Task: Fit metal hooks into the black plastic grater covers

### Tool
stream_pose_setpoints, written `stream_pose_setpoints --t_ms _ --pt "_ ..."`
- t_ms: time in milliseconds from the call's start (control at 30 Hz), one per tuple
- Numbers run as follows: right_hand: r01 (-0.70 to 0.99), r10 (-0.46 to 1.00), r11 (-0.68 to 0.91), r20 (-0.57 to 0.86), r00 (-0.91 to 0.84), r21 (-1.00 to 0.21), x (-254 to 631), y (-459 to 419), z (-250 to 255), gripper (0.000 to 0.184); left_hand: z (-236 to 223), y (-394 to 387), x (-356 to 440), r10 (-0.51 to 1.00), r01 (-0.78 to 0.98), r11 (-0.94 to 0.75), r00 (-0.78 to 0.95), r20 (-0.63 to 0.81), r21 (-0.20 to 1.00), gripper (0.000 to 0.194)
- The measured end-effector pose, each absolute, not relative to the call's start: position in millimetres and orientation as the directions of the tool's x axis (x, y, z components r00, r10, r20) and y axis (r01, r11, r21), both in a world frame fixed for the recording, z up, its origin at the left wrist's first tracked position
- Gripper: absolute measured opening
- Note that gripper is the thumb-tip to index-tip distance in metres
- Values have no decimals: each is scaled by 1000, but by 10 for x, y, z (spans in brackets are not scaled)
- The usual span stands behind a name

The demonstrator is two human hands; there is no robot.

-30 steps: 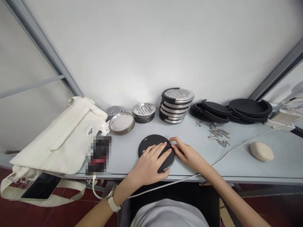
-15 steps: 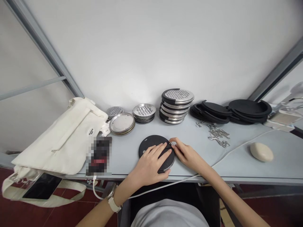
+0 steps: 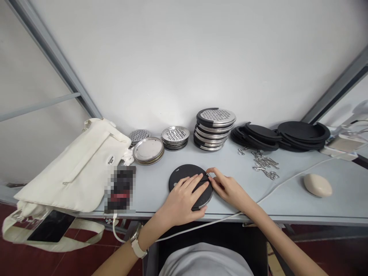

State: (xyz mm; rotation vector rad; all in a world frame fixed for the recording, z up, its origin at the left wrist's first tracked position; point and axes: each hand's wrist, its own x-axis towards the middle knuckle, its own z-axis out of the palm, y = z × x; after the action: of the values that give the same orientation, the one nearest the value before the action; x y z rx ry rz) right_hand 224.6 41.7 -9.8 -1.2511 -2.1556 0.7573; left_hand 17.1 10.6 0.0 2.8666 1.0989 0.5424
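Note:
A round black disc (image 3: 182, 172) with a thin metallic edge at its near right lies on the table before me. My left hand (image 3: 184, 199) rests on it, fingers stretched flat across its top and thumb by the near rim. At the disc's right edge, my right hand (image 3: 228, 188) pinches a small shiny metal piece (image 3: 208, 175) between thumb and finger, against the rim. The piece looks like the metal hooks (image 3: 266, 163) lying loose to the right, but the fingers hide most of it.
Behind the disc stand stacked grater discs in black holders (image 3: 215, 130), metal grater plates (image 3: 175, 136) and plain metal lids (image 3: 148, 150). Black round holders (image 3: 301, 134) are at right. A white cable (image 3: 278, 186) crosses the table near a beige mouse-like object (image 3: 317, 184). A white bag (image 3: 71, 172) is left.

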Motion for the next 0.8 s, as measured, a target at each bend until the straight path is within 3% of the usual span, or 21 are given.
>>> stream_pose_setpoints --t_ms 800 --pt "611 889 419 166 -427 -672 2259 418 -145 20 -6 103 171 654 645 -750 689 311 148 61"
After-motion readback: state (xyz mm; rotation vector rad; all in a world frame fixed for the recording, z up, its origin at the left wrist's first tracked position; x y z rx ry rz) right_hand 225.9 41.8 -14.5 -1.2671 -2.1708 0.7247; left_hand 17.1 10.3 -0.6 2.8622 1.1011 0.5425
